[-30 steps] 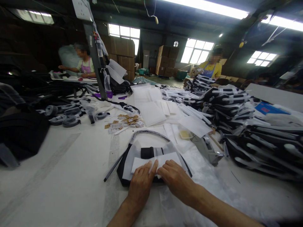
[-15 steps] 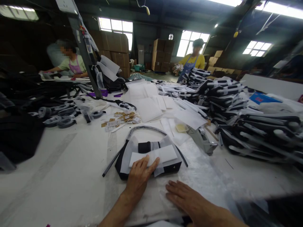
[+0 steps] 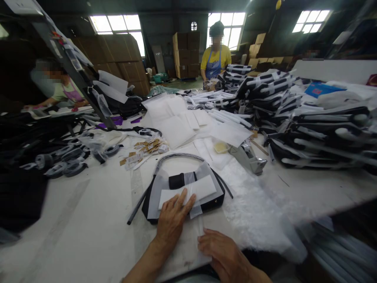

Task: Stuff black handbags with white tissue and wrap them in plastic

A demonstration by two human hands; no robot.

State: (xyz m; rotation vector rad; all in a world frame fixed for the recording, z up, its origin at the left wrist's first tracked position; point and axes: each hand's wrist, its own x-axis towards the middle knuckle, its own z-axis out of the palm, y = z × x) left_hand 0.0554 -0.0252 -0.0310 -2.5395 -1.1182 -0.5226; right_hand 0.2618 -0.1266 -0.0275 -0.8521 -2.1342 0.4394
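Observation:
A black handbag [image 3: 219, 200] lies on the white table, partly covered by a thin translucent sheet [image 3: 153, 196], with its wrapped strap [image 3: 179, 155] arched behind it. Across its front is a folded white foam strip [image 3: 203, 188] with a clear strip over it. My left hand [image 3: 173, 216] rests on the foam strip, fingers spread and holding nothing. Close to the table's front edge, my right hand [image 3: 222, 251] has its fingers together and curled on clear plastic film [image 3: 191, 243]. The thumb side of that hand is partly hidden.
Clear plastic bags [image 3: 259, 212] spread to the right, beside a grey tape dispenser [image 3: 249, 157]. Wrapped black bags [image 3: 324, 137] are piled at right. White sheets [image 3: 176, 125], paper tags [image 3: 150, 147] and wrapped strap rolls [image 3: 73, 167] lie behind. A co-worker [image 3: 216, 59] stands beyond.
My right hand has gone from lying flat to curled on the plastic film, shifting slightly left and down. My left hand stays on the foam strip. The view has turned a little right and down.

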